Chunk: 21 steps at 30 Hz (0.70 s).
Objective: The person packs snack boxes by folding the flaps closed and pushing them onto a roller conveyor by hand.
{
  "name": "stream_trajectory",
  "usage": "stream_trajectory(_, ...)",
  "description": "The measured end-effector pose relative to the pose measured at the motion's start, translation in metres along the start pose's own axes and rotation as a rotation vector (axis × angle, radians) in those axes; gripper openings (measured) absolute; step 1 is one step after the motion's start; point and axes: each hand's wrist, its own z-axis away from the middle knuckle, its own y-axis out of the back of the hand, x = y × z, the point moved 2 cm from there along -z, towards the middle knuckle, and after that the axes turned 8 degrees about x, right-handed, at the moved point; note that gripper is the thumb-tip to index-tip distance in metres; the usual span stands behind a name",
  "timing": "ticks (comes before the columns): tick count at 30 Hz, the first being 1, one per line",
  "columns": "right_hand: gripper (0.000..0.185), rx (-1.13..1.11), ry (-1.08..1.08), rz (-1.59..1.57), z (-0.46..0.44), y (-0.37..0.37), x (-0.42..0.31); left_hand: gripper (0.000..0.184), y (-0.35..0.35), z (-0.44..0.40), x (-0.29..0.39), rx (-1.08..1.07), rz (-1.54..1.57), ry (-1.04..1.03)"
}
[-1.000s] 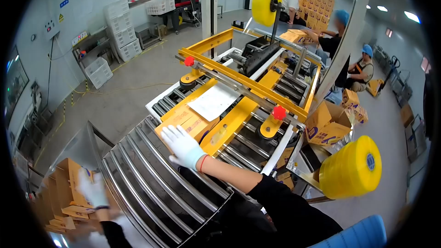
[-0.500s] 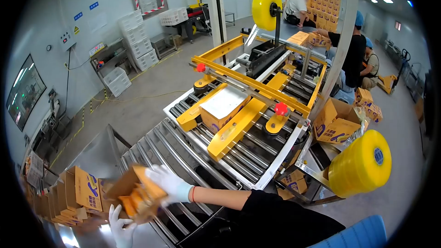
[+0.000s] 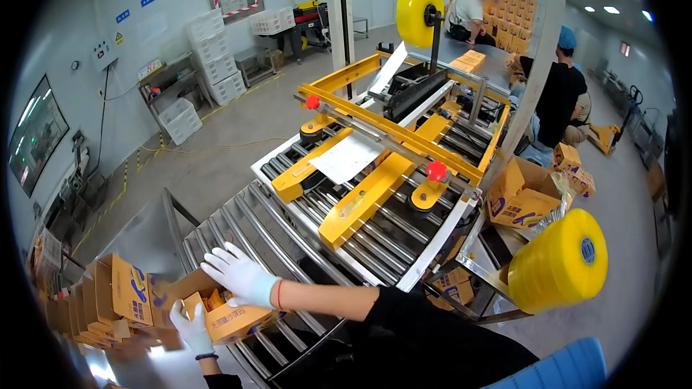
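An open cardboard box (image 3: pixel 239 323) with small orange packs (image 3: pixel 214 300) inside rests at the near left edge of the roller conveyor (image 3: pixel 270 227). My left hand (image 3: pixel 192 328), in a white glove, is at the box's left end, with a flap between thumb and fingers. Over the box's far right side lies my right hand (image 3: pixel 244 279), also gloved, its fingers stretched and spread and its palm by the rim. Left of my hands, several open cartons (image 3: pixel 130 292) stand in a row on a metal table.
Ahead stands a taping machine with yellow guide rails (image 3: pixel 366 202), a white sheet (image 3: pixel 348 158) and a tape roll (image 3: pixel 419 13). Another large yellow roll (image 3: pixel 559 263) is at right, near an open carton (image 3: pixel 522 193). Co-workers (image 3: pixel 562 94) are at the back right.
The box in my hands has gone from tilted to sitting on the rollers. My right hand has opened and shifted left. The carton under the white sheet no longer shows.
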Motion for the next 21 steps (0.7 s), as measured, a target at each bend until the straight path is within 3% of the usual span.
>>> stream_trajectory(1,0.091,-0.04,-0.1,0.059,0.0,0.001,-0.006,0.043,0.007,-0.002,-0.025,0.003,-0.009,0.003)
stream_trajectory(3,0.091,-0.164,-0.122,-0.145,0.027,-0.002,-0.03,0.046,0.012,-0.011,-0.074,-0.366,0.447,0.388)
stream_trajectory(5,0.092,0.053,0.047,0.022,0.07,-0.063,-0.02,0.046,0.002,-0.016,-0.074,-0.393,0.446,0.293)
stream_trajectory(7,0.088,-0.015,-0.011,-0.115,0.07,-0.031,0.007,0.047,-0.024,-0.024,-0.024,-0.482,0.357,0.403)
stream_trajectory(9,0.082,0.098,-0.191,-0.034,0.066,-0.037,0.048,0.044,-0.078,-0.016,0.026,-0.338,0.643,0.512)
stream_trajectory(10,0.091,-0.018,-0.249,0.081,0.055,-0.016,0.064,0.037,-0.11,0.002,0.041,-0.626,1.228,0.827)
stream_trajectory(11,0.098,0.074,-0.342,0.137,0.05,-0.009,0.078,0.037,-0.137,0.006,0.053,-0.676,1.189,0.792)
stream_trajectory(12,0.104,-0.067,-0.365,0.192,0.045,-0.005,0.091,0.037,-0.169,0.022,0.068,-0.701,0.912,0.603)
stream_trajectory(13,0.101,0.043,-0.316,0.284,0.052,-0.014,0.103,0.037,-0.195,0.036,0.074,-0.753,0.649,0.38)
stream_trajectory(14,0.073,0.052,-0.281,0.335,0.052,-0.025,0.116,0.038,-0.218,0.055,0.076,-0.844,0.541,0.285)
stream_trajectory(15,0.074,0.033,-0.208,0.505,0.054,-0.026,0.12,0.043,-0.193,0.061,0.113,-0.834,0.553,0.513)
stream_trajectory(16,0.077,-0.199,-0.407,0.351,0.035,0.001,0.109,0.051,-0.206,0.067,0.083,-0.888,0.539,0.462)
stream_trajectory(17,0.077,-0.205,-0.468,0.23,0.035,0.01,0.112,0.057,-0.172,0.047,0.108,-0.876,0.325,0.285)
stream_trajectory(19,0.077,-0.088,-0.398,0.339,0.053,0.008,0.132,0.052,-0.125,0.018,0.085,-0.407,0.039,-0.173)
stream_trajectory(21,0.079,-0.078,-0.34,0.428,0.068,0.004,0.153,0.045,-0.052,-0.053,0.08,-0.216,-0.212,-0.23)
